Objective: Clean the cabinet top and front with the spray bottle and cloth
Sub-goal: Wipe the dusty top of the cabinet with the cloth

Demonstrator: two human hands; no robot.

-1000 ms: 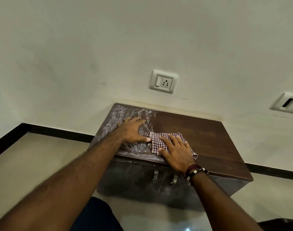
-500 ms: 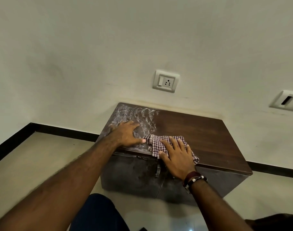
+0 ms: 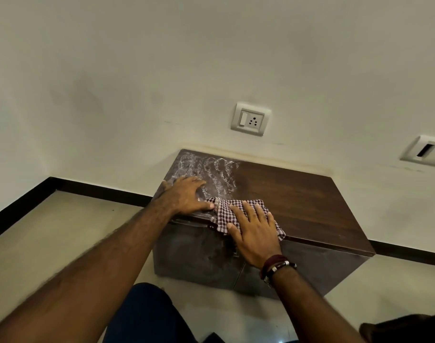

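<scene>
The right hand [image 3: 254,231] lay flat, fingers spread, on the checked cloth [image 3: 223,210], which had slid nearer the cabinet [image 3: 298,201] top's front edge — its lower corner now hung over. The left hand [image 3: 186,194] pressed open-palmed beside it. Behind, the white foam patch [image 3: 211,169] stayed unwiped.

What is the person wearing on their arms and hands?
Both arms are bare, with no sleeves showing and no gloves. The left hand and its wrist wear nothing that I can see. The right hand has bands on its wrist: a dark red cord and a black band with small silver pieces. No rings show on the fingers.
</scene>
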